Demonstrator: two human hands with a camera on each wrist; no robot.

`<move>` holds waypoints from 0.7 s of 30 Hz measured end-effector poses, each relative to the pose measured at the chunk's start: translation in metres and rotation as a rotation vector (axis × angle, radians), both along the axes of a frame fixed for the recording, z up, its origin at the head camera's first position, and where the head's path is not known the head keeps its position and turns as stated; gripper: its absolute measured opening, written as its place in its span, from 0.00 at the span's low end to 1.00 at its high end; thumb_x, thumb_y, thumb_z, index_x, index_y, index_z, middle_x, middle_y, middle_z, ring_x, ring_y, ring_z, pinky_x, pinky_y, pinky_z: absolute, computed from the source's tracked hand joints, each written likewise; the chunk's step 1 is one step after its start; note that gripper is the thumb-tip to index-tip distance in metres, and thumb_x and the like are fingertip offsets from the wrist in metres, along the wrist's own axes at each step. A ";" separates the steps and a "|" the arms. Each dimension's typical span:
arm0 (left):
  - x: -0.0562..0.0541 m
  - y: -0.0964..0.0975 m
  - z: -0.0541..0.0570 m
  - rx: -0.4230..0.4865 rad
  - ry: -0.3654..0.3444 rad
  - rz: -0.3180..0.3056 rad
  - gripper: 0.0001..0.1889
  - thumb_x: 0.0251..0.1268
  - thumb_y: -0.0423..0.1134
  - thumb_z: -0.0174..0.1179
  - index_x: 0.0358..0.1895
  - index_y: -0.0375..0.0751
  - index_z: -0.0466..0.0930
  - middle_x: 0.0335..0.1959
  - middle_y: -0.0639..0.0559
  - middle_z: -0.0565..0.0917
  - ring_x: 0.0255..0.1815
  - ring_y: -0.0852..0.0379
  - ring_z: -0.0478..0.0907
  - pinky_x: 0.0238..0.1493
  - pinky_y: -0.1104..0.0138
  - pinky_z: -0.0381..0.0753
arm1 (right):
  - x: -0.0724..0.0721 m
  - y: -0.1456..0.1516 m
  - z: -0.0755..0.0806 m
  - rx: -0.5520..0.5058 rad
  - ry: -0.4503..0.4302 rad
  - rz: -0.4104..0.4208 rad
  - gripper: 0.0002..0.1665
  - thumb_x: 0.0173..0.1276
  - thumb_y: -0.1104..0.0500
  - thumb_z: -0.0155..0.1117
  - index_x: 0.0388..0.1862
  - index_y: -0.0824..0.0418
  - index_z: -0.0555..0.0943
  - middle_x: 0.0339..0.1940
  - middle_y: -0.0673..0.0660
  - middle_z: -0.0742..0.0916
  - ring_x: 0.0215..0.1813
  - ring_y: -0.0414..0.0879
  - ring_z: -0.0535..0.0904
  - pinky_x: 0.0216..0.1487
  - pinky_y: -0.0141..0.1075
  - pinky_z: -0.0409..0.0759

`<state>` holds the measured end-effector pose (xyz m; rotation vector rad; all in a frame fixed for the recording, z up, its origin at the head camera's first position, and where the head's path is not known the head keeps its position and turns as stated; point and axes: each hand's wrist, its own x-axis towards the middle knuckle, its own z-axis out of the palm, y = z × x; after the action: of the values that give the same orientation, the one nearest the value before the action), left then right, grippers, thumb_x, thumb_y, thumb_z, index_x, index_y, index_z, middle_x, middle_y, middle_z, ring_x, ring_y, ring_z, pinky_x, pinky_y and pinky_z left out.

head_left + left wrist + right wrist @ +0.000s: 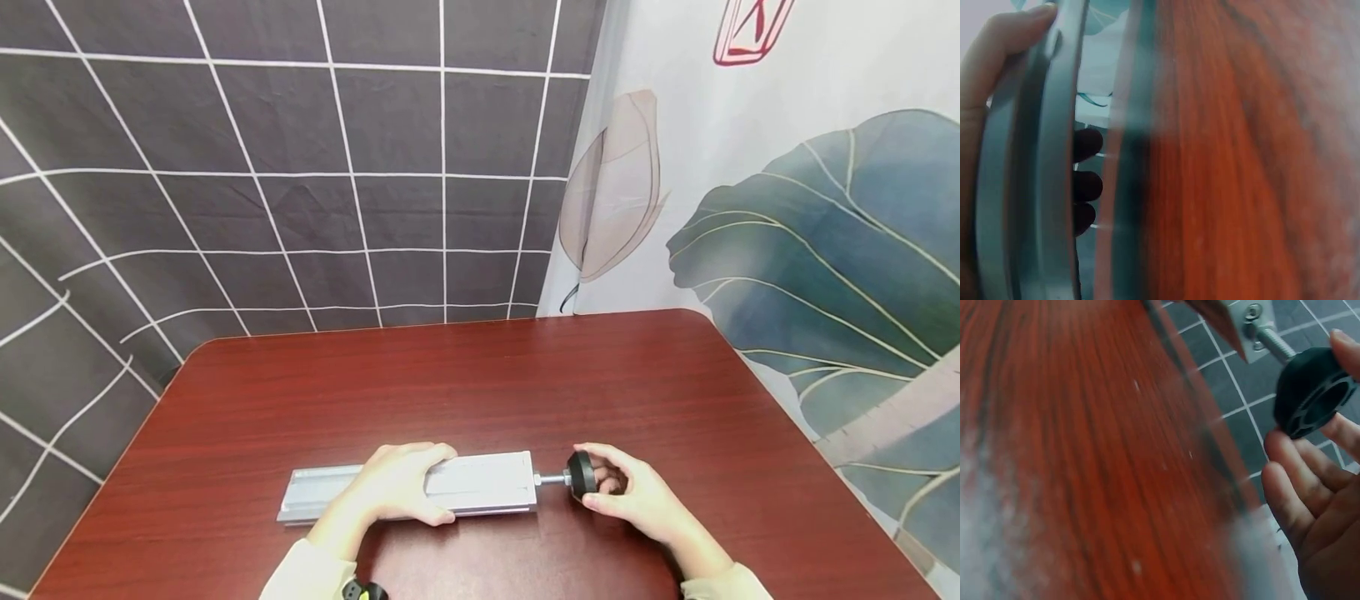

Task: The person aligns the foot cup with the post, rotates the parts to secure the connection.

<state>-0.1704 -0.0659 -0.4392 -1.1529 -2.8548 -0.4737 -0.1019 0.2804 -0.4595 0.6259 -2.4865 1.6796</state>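
Observation:
A silver aluminium profile (483,483) lies lengthwise across the front of the table. My left hand (405,483) grips it near its middle, thumb on the near side and fingers over the far side; in the left wrist view several fingertips (1087,185) show past its edge. From the profile's right end plate (1252,328) sticks out a threaded rod (553,479), which carries a black round foot (581,475). My right hand (630,492) holds this foot by its rim between thumb and fingers. The right wrist view shows the foot's hollow underside (1325,403).
The reddish-brown wooden table (450,383) reaches back to a dark grey cloth (397,200) with white grid lines. A pale curtain (675,275) with a leaf print hangs at the right. A dark band (363,591) sits at my left wrist.

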 end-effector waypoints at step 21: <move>-0.008 0.000 -0.013 -0.010 0.018 -0.005 0.37 0.29 0.67 0.67 0.50 0.56 0.78 0.42 0.62 0.79 0.46 0.60 0.75 0.39 0.59 0.74 | -0.009 0.006 -0.014 0.300 -0.016 -0.069 0.32 0.57 0.52 0.70 0.60 0.56 0.74 0.39 0.45 0.80 0.38 0.37 0.74 0.39 0.32 0.74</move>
<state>-0.1788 -0.0657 -0.4526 -1.1607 -2.8426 -0.4476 -0.1111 0.2864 -0.4730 0.5431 -2.7621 1.3048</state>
